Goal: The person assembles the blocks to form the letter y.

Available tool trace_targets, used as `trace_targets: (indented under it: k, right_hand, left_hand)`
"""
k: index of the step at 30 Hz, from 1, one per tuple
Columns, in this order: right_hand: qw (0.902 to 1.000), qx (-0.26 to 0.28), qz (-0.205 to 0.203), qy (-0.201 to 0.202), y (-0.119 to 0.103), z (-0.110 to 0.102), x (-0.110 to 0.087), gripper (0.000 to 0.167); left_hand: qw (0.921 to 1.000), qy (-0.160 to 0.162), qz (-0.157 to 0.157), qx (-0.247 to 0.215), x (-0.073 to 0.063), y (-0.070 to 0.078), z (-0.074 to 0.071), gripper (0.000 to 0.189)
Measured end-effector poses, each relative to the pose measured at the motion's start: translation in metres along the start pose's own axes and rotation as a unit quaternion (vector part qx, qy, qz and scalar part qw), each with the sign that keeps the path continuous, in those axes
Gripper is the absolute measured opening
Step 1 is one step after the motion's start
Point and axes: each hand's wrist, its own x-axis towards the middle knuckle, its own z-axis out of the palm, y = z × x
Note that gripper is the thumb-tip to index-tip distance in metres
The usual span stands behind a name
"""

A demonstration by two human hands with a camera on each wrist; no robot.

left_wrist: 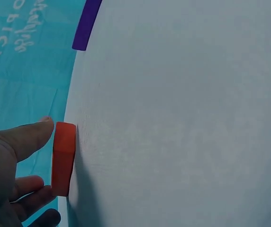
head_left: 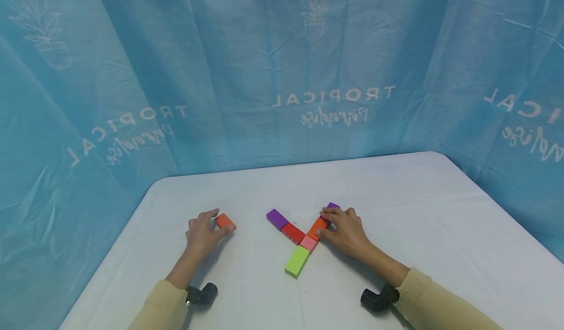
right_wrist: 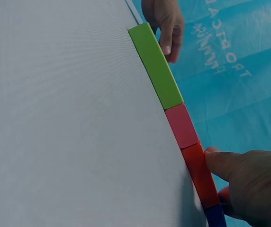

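Thumb and fingers of my left hand (head_left: 204, 234) hold an orange block (head_left: 226, 221) at its two ends, off to the left. In the left wrist view, the thumb is by the upper end of this orange block (left_wrist: 64, 158). Toward the right, my right hand (head_left: 345, 232) pinches a second orange block (head_left: 317, 228), thumb on its near side. A purple block (head_left: 333, 205) lies at that block's far end, partly behind the fingers. The orange block joins a pink block (head_left: 309, 243), which meets a green block (head_left: 297, 261) and a red block (head_left: 293, 233).
Another purple block (head_left: 277, 219) continues the row beyond the red one, so the blocks form a Y. They lie on a white table (head_left: 246, 291). A blue printed curtain (head_left: 238, 75) hangs behind and beside it. Black wrist mounts (head_left: 202, 294) are on both arms.
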Motion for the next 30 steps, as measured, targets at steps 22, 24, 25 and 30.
trace_targets:
  k: [22,24,25,30]
  right_hand:
    - [1.0,-0.004,0.003,0.001,0.001,0.001,0.001,0.054]
    - [1.0,-0.003,0.003,0.003,0.001,0.002,0.001,0.054]
    - [1.0,-0.004,0.003,0.004,0.001,0.002,0.002,0.054]
    - [1.0,-0.003,0.005,0.002,0.001,0.002,0.001,0.053]
  left_hand:
    - [0.9999,-0.015,-0.005,-0.003,-0.004,0.002,-0.003,0.065]
    - [0.9995,-0.023,-0.005,-0.019,-0.01,0.005,-0.004,0.063]
    - [0.9992,-0.029,-0.005,-0.028,-0.013,0.007,-0.005,0.062]
    - [0.9971,-0.059,0.018,-0.045,-0.033,0.017,-0.004,0.059]
